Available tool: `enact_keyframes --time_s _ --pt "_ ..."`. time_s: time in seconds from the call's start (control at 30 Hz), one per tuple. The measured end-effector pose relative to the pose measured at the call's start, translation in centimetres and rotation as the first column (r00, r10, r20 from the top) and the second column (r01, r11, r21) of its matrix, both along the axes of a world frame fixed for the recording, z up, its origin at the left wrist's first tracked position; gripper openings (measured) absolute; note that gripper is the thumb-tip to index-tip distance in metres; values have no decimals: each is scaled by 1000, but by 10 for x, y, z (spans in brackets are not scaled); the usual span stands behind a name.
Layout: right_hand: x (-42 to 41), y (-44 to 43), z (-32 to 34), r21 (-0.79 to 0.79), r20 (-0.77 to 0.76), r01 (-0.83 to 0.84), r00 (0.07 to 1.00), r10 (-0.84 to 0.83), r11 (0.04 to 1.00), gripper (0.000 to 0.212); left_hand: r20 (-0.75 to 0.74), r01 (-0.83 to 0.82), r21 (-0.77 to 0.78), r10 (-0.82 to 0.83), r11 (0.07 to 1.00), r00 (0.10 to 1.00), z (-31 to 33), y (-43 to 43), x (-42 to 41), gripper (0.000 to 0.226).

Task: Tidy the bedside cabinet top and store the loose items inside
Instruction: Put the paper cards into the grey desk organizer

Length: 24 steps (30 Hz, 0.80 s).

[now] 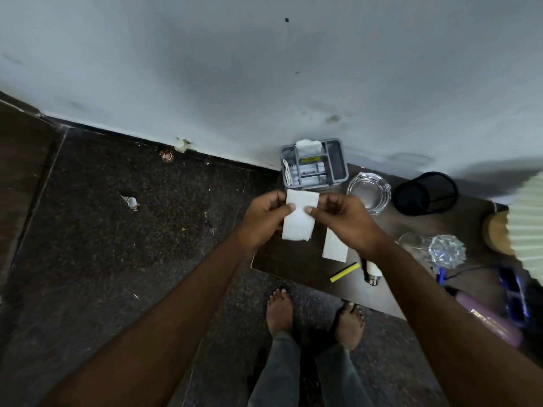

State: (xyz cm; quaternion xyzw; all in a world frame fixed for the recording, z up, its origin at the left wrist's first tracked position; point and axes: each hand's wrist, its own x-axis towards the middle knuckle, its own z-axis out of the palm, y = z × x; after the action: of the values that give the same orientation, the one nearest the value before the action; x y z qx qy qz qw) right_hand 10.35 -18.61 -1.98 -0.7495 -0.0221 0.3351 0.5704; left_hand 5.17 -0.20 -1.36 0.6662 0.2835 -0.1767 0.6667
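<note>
Both my hands hold one white paper slip [298, 223] above the left end of the dark wooden cabinet top [296, 268]. My left hand [266, 217] pinches its left edge and my right hand [343, 220] pinches its right edge. A second white slip [333, 245] lies flat on the cabinet, partly under my right hand. A yellow strip [344, 272] and a small white and metal object [372, 273] lie near the front edge. A grey compartment organiser [340, 160] with white items inside stands at the back by the wall.
A glass ashtray [369, 192], a black mesh cup [426, 193], a clear glass [411, 245], a faceted crystal piece [446, 251] and a pleated lampshade [526, 218] crowd the right side. Blue and purple items [496, 321] lie at the right edge. My bare feet [279, 309] stand on the dark floor.
</note>
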Motion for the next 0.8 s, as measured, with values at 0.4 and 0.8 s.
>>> enact_keyframes --time_s 0.4,0.8 --pt "87 -1 51 -139 390 58 921 1 989 13 258 -88 224 28 971 966 52 -9 77 10" --pt "105 10 15 -208 494 101 869 15 973 9 245 -160 351 74 922 967 29 -4 89 18"
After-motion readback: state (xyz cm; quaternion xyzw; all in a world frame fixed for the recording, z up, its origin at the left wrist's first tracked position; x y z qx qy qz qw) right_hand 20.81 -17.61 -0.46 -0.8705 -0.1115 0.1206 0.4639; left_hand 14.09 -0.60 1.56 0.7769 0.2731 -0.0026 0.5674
